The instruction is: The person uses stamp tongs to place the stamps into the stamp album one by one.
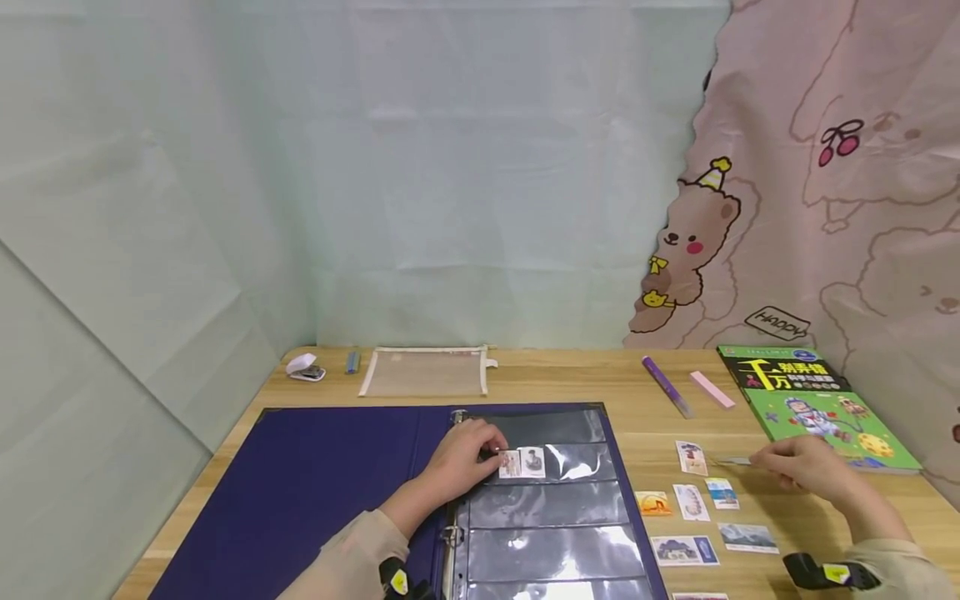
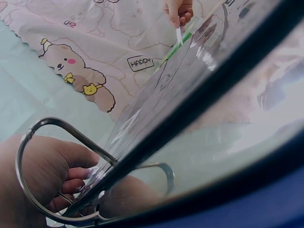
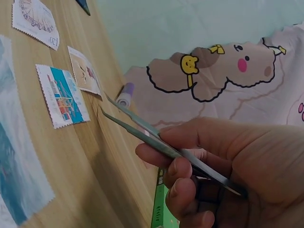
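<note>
My left hand (image 1: 467, 454) rests on the clear pocket page (image 1: 543, 504) of a blue ring binder, its fingers loosely bent beside two small stamps (image 1: 533, 462) in the second row. In the left wrist view that hand lies beside a metal ring (image 2: 21, 166), its fingertips against the page. Thumb and fingers of my right hand (image 1: 806, 471) hold silver tweezers (image 3: 142, 135). Their tips are apart with nothing between them, close to a stamp (image 1: 691, 457) on the table. Around it lie other stamps, among them a blue one (image 3: 62, 97) and an orange one (image 1: 654, 503).
A green book (image 1: 832, 417) lies at the right, with a purple pen (image 1: 666, 386) and a pink strip (image 1: 712, 389) to its left. Behind the binder are a mesh pouch (image 1: 427, 372), a small blue item (image 1: 352, 362) and a white stapler (image 1: 305, 367).
</note>
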`<state>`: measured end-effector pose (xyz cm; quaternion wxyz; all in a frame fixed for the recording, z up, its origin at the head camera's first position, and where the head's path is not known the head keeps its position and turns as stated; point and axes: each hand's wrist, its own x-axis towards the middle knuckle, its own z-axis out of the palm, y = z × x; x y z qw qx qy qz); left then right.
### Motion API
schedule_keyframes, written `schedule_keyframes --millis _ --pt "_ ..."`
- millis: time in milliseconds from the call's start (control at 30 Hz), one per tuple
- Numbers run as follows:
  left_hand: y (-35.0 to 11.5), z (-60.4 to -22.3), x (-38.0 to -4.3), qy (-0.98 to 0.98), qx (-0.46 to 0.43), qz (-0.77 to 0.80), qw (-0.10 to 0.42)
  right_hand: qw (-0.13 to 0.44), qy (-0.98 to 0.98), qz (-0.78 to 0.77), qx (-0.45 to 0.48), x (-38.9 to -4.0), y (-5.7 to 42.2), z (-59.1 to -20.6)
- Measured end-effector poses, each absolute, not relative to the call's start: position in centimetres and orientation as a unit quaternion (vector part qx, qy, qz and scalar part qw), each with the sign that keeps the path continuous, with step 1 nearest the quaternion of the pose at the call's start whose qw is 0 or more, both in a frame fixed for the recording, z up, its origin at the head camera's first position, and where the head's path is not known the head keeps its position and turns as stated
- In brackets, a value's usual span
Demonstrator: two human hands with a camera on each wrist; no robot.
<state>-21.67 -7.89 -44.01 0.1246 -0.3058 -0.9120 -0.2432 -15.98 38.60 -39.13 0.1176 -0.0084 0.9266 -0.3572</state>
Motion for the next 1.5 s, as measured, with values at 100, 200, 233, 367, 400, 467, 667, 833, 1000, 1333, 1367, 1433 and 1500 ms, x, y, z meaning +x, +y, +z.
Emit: schedule_keyframes --millis 100,200,233,367,400,467,667,833,1000,1333,1367,1433,1500 --pt "-7.9 -44.0 -21.6 -0.914 -0.304 -0.241 0.123 0.114 0.926 -0.360 -0.012 -16.1 38.6 -39.4" --pt "-7.9 -44.1 -21.6 -0.915 -0.302 -0.238 0.121 0.113 0.926 -0.360 -0.011 -16.1 38.6 -39.6" --pt "-7.9 -44.0 -21.6 -0.915 -0.303 -0.237 0.121 0.112 0.926 -0.361 -0.014 -16.0 38.6 -39.7" --pt "-7.9 -44.0 -21.6 -0.913 -0.308 -0.239 0.126 0.110 0.928 -0.357 -0.016 -16.1 38.6 -39.9" --pt "-7.8 -43.9 -21.6 -0.912 -0.307 -0.239 0.126 0.109 0.928 -0.356 -0.017 -16.2 38.6 -39.9" --pt "-7.8 -43.9 -21.6 -0.913 -0.306 -0.241 0.124 0.107 0.930 -0.352 -0.018 -16.3 38.6 -40.0" --pt "-7.9 -43.9 -21.5 -0.915 -0.302 -0.240 0.119 0.103 0.934 -0.342 -0.019 -16.3 38.6 -40.2" --pt "-7.9 -43.7 -21.6 -0.914 -0.306 -0.238 0.124 0.094 0.938 -0.333 -0.010 -16.2 38.6 -39.9" --pt "-7.8 -43.5 -21.7 -0.915 -0.304 -0.239 0.113 0.085 0.939 -0.333 0.005 -16.2 38.3 -39.7" --pt "-7.8 -43.3 -21.8 -0.915 -0.306 -0.240 0.104 0.044 0.942 -0.331 -0.033 -16.1 38.3 -39.0" --pt "-7.8 -43.3 -21.8 -0.915 -0.306 -0.241 0.103 0.042 0.942 -0.330 -0.038 -16.1 38.3 -38.9" --pt "-7.8 -43.4 -21.7 -0.916 -0.304 -0.243 0.100 0.034 0.942 -0.330 -0.049 -16.0 38.2 -38.7" --pt "-7.9 -43.4 -21.6 -0.916 -0.303 -0.243 0.101 0.028 0.942 -0.330 -0.058 -15.9 38.0 -38.5"
